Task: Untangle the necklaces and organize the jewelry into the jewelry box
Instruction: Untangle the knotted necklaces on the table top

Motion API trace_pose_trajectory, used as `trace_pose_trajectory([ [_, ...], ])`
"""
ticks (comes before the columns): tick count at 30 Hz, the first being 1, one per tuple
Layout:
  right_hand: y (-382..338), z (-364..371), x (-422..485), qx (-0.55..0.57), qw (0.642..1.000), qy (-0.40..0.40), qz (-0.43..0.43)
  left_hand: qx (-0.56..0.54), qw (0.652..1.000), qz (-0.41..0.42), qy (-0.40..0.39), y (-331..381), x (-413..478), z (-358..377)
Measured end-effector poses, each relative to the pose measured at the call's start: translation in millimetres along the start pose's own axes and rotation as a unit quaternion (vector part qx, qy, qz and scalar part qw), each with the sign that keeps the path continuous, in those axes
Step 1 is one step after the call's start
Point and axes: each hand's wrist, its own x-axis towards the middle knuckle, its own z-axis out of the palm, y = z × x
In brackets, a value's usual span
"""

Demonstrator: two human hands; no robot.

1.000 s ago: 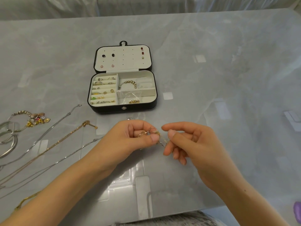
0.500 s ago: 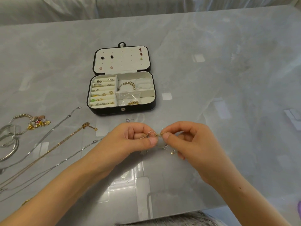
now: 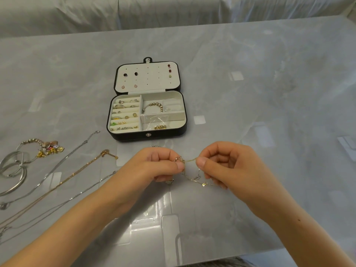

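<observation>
Necklace tangle [image 3: 189, 160] is held above the worktop [image 3: 269, 93], just in front of the open jewelry box [image 3: 146, 134], touching neither. My left hand [image 3: 154, 166] pinches the knotted cluster between thumb and curled forefinger. My right hand [image 3: 225, 166] pinches a fine gold strand the same way, its other fingers curled in. Both hands are narrow and closed on the chain.

Change noted: a second ago the chain sat bunched at the left fingertips, with almost nothing showing between the two thumbs. Now a short gold length runs from pinch to pinch, and a loop carrying small charms has dropped out below the hands. The knot itself remains at the left thumb.

Assessment: one strand appears to have been drawn clear of the cluster, so the untangling is advancing but is not complete. I judge the chain fine enough to kink or snap if pulled hard against the knot.

Three straightened chains [image 3: 77, 174] lie on the worktop to the left, near some bangles [image 3: 18, 164] and a charm bracelet [image 3: 49, 149]. None of these is in the box yet, so stowing the necklaces is still outstanding.
</observation>
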Motion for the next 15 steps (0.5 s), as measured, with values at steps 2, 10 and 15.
trace_pose_trajectory([
  [2,-0.6,0.3,-2.1,-0.019,1.000,-0.006,-0.009,-0.005,1.000,0.003,-0.002,-0.2,0.5,-0.1],
  [10,5.5,5.5,-9.4,-0.127,0.990,-0.037,-0.051,0.002,1.000,-0.004,0.010,-0.2,2.7,0.2],
  [15,6.0,2.5,-14.1,-0.099,0.992,-0.043,-0.064,0.001,1.000,-0.003,0.026,-1.4,4.0,0.3],
])
